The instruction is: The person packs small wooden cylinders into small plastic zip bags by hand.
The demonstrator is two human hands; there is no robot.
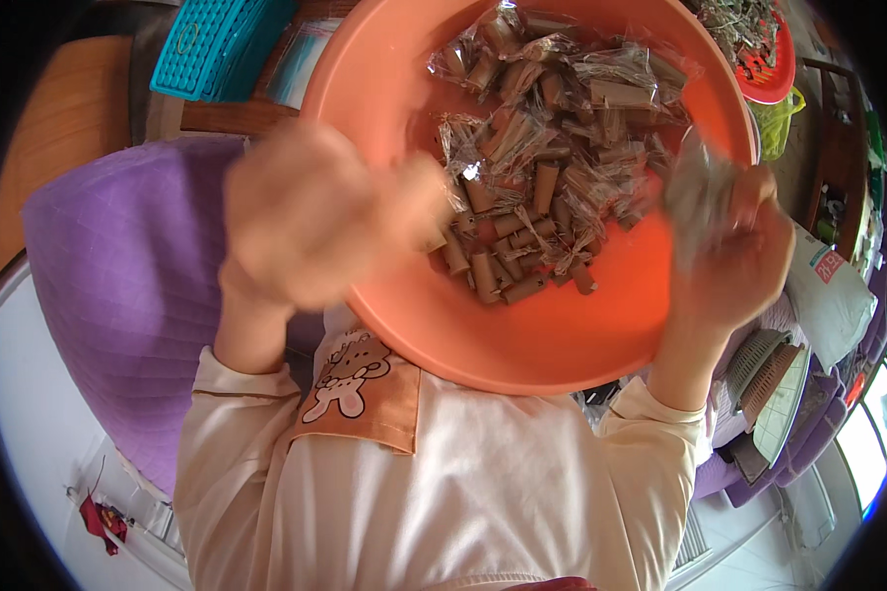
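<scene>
A large orange basin (503, 360) sits in front of me. Short brown cardboard-like tubes (488, 276) lie loose in its near part. Behind them are several more tubes inside crinkled clear plastic bags (508, 138). My left hand (310, 222) hovers over the basin's left rim, its fingers smeared by motion; whether it holds anything is unclear. At the right rim, my right hand (739, 256) is closed on a clear plastic bag (700, 182), which is blurred, so its contents do not show.
Teal plastic baskets (222, 49) stand at the far left, beside a purple quilted cover (128, 256). A red basket (769, 74) with stringy material sits at far right, above a green bag (784, 123). On the right are a white package (833, 295) and woven baskets (764, 379).
</scene>
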